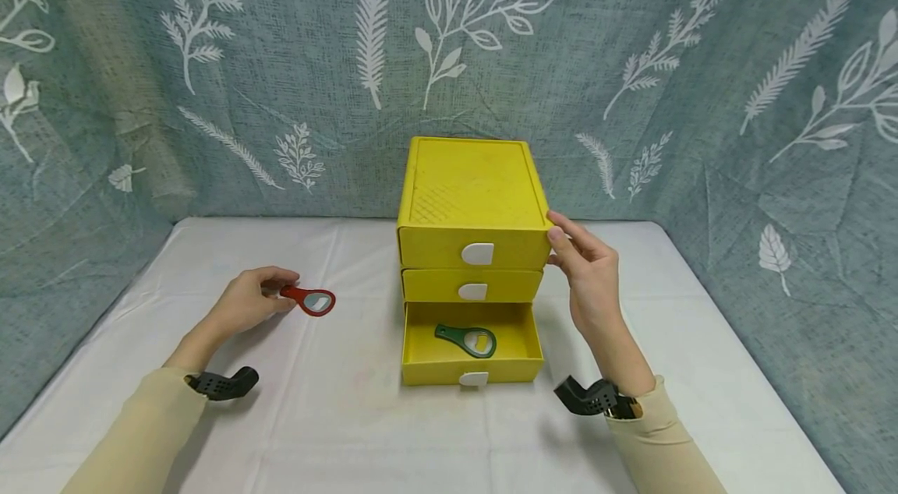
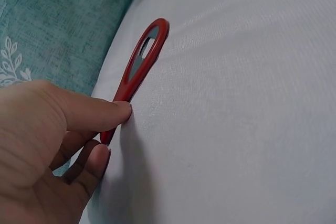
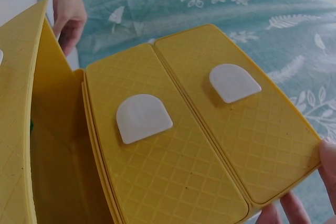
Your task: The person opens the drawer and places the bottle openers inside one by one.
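Observation:
In the head view my left hand (image 1: 254, 299) pinches the handle end of a red bottle opener (image 1: 319, 302). The left wrist view shows its red body (image 2: 136, 80) tilted up between thumb and fingers, over the white cloth. My right hand (image 1: 591, 268) rests at the upper right front corner of a yellow drawer cabinet (image 1: 477, 182), its fingers fairly straight against the side. The bottom drawer (image 1: 471, 372) is pulled out, and a green bottle opener (image 1: 463, 339) lies in it. The two upper drawers are closed; the right wrist view shows their white tabs (image 3: 144, 119) close up.
A white cloth (image 1: 351, 432) covers the table. Behind and on both sides hangs a green curtain (image 1: 302, 26) with white leaf patterns. Dark wrist devices (image 1: 224, 383) are strapped over the beige sleeves (image 1: 133, 432).

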Motion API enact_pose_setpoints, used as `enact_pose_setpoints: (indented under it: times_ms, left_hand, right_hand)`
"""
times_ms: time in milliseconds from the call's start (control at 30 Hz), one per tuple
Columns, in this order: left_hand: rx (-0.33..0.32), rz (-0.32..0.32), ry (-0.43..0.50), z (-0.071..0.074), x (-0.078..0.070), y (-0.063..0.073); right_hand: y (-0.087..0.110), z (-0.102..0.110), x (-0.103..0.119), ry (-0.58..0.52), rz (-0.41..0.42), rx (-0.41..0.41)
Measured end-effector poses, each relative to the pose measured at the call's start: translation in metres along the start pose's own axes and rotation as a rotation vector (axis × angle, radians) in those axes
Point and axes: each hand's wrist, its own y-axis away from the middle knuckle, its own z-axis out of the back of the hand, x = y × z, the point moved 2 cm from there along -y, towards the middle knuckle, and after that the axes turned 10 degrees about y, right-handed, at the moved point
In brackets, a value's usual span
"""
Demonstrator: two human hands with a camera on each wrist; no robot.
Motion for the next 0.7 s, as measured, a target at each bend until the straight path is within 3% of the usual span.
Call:
enact_pose_setpoints:
  times_ms: [700]
  left_hand:
    - [-0.002, -0.001, -0.037, 0.0039, 0.0040, 0.0083]
  right_hand:
    - [0.0020, -0.0008, 0.0023, 0.003, 0.007, -0.002]
